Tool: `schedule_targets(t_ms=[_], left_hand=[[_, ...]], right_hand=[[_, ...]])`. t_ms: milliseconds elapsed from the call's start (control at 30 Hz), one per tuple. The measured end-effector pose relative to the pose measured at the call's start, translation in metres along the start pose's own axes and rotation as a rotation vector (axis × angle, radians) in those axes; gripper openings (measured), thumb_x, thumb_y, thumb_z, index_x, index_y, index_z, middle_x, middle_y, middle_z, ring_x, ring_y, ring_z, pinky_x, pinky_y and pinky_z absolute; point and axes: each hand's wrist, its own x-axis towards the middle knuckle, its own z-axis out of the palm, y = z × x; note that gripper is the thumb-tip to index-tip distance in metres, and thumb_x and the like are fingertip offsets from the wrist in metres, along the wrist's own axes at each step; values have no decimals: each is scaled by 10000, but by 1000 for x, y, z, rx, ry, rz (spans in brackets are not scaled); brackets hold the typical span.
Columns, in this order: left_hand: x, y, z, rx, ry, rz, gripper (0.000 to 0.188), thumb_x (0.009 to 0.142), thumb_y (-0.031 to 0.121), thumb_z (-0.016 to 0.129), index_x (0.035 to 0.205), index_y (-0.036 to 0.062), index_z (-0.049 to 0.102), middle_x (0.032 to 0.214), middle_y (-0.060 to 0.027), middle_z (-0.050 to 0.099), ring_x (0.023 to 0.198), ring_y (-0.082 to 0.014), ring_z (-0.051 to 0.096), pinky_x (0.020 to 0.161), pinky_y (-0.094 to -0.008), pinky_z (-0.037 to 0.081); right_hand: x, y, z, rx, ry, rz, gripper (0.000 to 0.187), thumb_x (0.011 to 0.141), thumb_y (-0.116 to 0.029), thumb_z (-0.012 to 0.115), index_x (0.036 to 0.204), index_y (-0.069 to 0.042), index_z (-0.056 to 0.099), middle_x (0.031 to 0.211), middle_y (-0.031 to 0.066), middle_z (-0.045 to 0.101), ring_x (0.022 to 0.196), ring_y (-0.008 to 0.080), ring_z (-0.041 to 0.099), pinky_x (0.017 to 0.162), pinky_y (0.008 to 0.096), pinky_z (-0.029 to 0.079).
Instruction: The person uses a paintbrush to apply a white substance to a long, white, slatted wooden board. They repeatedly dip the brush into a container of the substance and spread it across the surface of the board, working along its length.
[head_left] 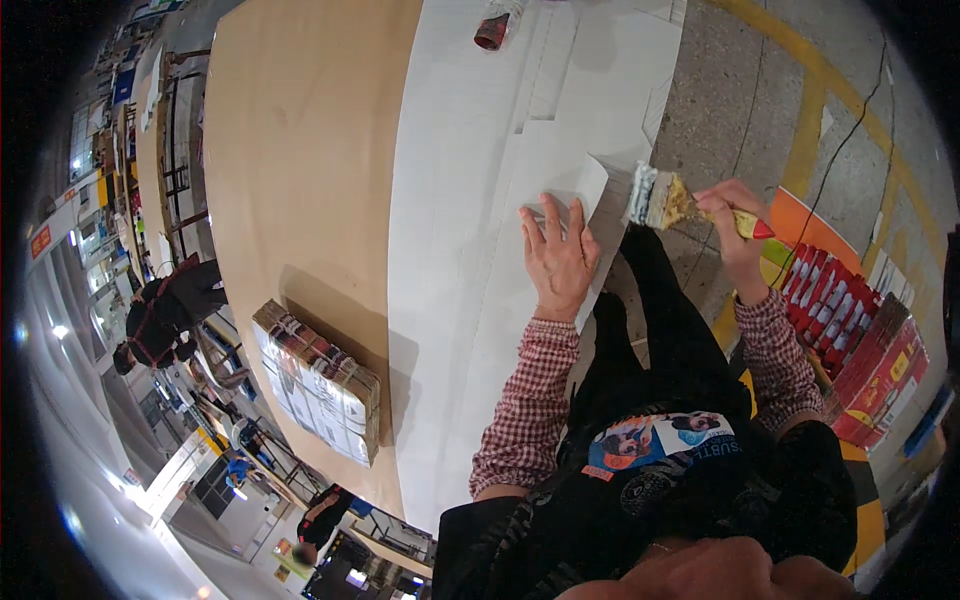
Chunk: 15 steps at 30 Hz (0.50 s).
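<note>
My left hand (560,255) lies flat with fingers spread on white sheet material (470,230) that covers the near side of the table. Beside its fingertips, a corner flap (596,183) of the sheet stands up from the surface. My right hand (736,225) grips a paintbrush (662,198) by its handle, which has a red and yellow end. White paste coats the bristles, which point left and hover just past the table's edge, close to the flap. Several thin cut or fold lines run through the white sheet beyond my left hand.
A strapped bundle of printed cardboard (320,380) sits on the brown tabletop (300,140) at the left. A clear container with a dark red end (491,32) lies at the far edge. Red packages in a box (850,340) stand at my right. Other people (165,315) are at the left.
</note>
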Motion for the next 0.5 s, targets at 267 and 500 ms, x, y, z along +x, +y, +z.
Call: schedule_targets(t_ms=[267,500], left_hand=[[4,4,-4,65,-7,-2,367,931,221,507,1255,94,624,1383,-250,476,1189,-570,457,960,-567,456],[3,1,0,7,-15,-7,400,915,269,542,1271,93,597,1398,-266,428,1214,-588,397,936,-620,434]], right_hand=[[-7,-8,4,-130,-3,-19,122,859,-42,599,806,26,686,837,106,689,733,172,611,649,290,476],[-22,-15,12,-191,-7,-11,103,855,-26,606,812,29,681,874,105,689,720,161,615,630,277,479]])
